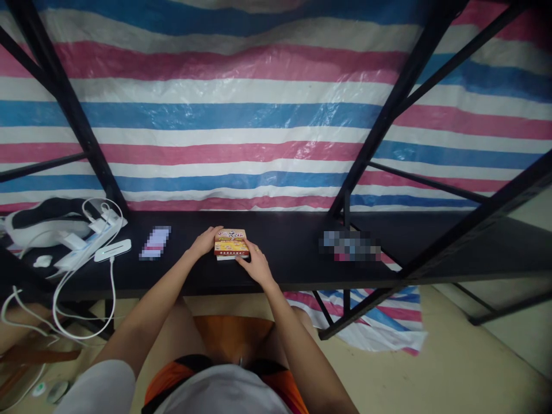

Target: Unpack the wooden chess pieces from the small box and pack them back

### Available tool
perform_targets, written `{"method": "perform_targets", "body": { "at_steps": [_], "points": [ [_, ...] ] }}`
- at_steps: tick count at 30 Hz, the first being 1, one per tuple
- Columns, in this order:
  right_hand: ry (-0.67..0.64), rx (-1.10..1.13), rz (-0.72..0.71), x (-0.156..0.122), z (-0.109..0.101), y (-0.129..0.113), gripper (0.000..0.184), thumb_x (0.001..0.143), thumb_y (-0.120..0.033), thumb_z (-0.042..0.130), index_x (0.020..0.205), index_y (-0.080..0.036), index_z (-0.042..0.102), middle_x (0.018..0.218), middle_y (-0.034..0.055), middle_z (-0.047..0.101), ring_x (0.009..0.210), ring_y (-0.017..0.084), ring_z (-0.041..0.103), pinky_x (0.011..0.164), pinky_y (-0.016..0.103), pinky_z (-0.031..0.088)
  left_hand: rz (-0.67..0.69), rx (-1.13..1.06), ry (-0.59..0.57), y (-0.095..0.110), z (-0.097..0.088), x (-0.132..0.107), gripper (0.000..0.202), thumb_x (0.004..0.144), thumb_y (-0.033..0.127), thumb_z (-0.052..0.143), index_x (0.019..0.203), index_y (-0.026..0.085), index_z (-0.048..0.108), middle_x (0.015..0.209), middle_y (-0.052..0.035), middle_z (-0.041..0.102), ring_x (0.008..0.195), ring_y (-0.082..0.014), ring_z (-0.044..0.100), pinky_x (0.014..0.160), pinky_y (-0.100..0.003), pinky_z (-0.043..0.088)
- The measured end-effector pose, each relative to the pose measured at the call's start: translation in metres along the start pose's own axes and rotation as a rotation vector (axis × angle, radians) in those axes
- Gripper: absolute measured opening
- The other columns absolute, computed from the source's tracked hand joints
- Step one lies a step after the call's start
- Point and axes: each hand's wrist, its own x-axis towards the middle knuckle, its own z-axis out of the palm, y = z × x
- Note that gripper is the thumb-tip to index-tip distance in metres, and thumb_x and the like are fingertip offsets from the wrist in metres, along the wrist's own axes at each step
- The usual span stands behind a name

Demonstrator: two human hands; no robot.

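Observation:
A small printed cardboard box (232, 244), yellow with a dark red band and a white lower part, lies on the black tabletop in front of me. My left hand (207, 240) grips its left side, fingers reaching to the far left corner. On the opposite side, my right hand (257, 264) has its fingers along the right edge and its thumb at the near edge. The box is held between both hands. Whatever is inside it is hidden.
To the left are a blurred-out phone-like object (155, 243), a white device (112, 250) on a cable, and a power strip (97, 233) with plugs. A pixelated item (350, 246) lies to the right. Black metal posts (375, 135) frame the black table (293, 264) before a striped sheet (241, 115).

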Motion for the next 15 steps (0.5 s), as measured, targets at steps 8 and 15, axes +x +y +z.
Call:
{"method": "perform_targets", "body": {
  "at_steps": [8,15],
  "points": [
    [0.033,0.027,0.012,-0.001,0.001,-0.001,0.058,0.082,-0.045,0.057,0.135,-0.026,0.043,0.132,0.0082,0.049,0.117,0.024,0.051,0.097,0.039,0.041,-0.03,0.048,0.051,0.009,0.004,-0.009,0.047,0.086,0.025,0.044,0.134,0.024,0.044,0.118,-0.0103,0.054,0.105,-0.0248,0.057,0.086,-0.034,0.045],
    [0.042,0.075,0.018,-0.002,0.001,0.0,0.056,0.082,-0.044,0.056,0.134,-0.026,0.044,0.131,0.008,0.051,0.116,0.024,0.052,0.098,0.039,0.042,-0.184,-0.123,0.234,0.02,0.002,-0.014,0.039,0.089,0.015,0.033,0.123,0.015,0.054,0.114,-0.0132,0.061,0.104,-0.0228,0.059,0.092,-0.036,0.044]
  ]
}}
